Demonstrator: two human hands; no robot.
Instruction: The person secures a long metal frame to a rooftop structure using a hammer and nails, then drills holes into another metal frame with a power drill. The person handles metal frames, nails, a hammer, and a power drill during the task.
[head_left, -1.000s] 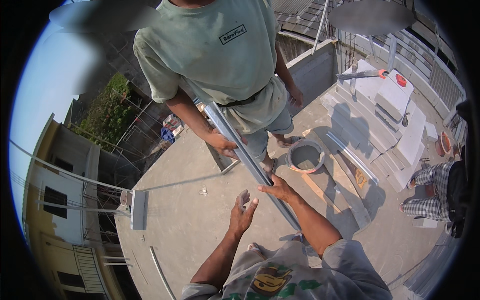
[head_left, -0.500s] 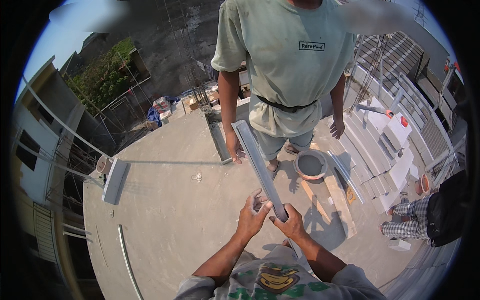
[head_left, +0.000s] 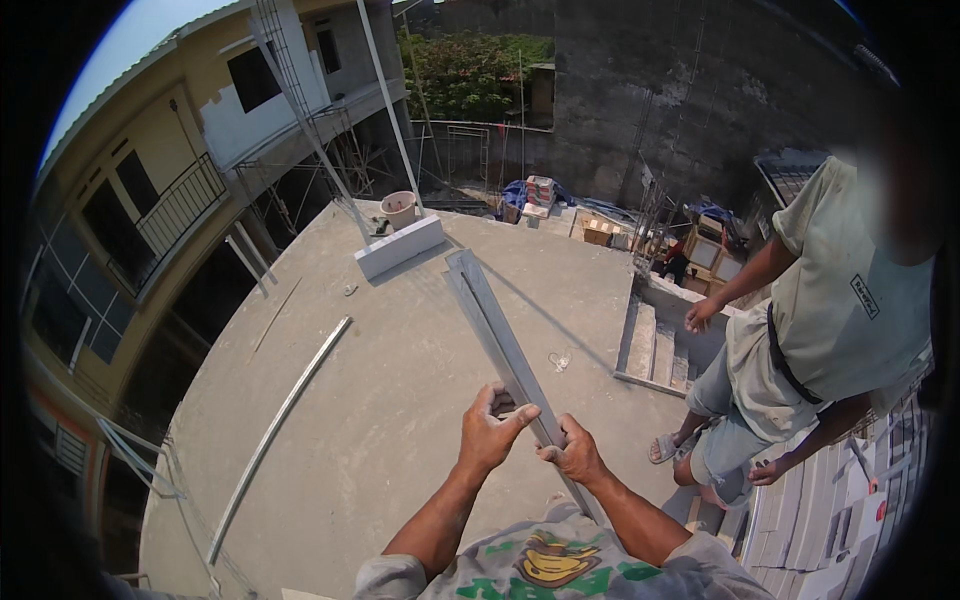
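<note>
Long grey metal channels (head_left: 490,320) run diagonally from my body toward the middle of the floor. My right hand (head_left: 572,448) is closed around them near the lower end. My left hand (head_left: 492,432) is at their left edge a little higher, fingers curled and thumb against the metal. At the right stands a co-worker (head_left: 830,300) in a pale green shirt and shorts, both hands away from the channels.
Concrete floor (head_left: 340,430) bears a long metal strip (head_left: 280,432), a white block (head_left: 398,250) with poles and a bucket (head_left: 398,210). A stairwell (head_left: 655,350) opens at right; stacked white blocks (head_left: 800,510) lie lower right. Buildings (head_left: 150,200) and materials (head_left: 540,195) stand beyond the edge.
The co-worker's hand has let go of the channels. My fingers have closed on them. My view has swung left, so the co-worker now appears at the right.
</note>
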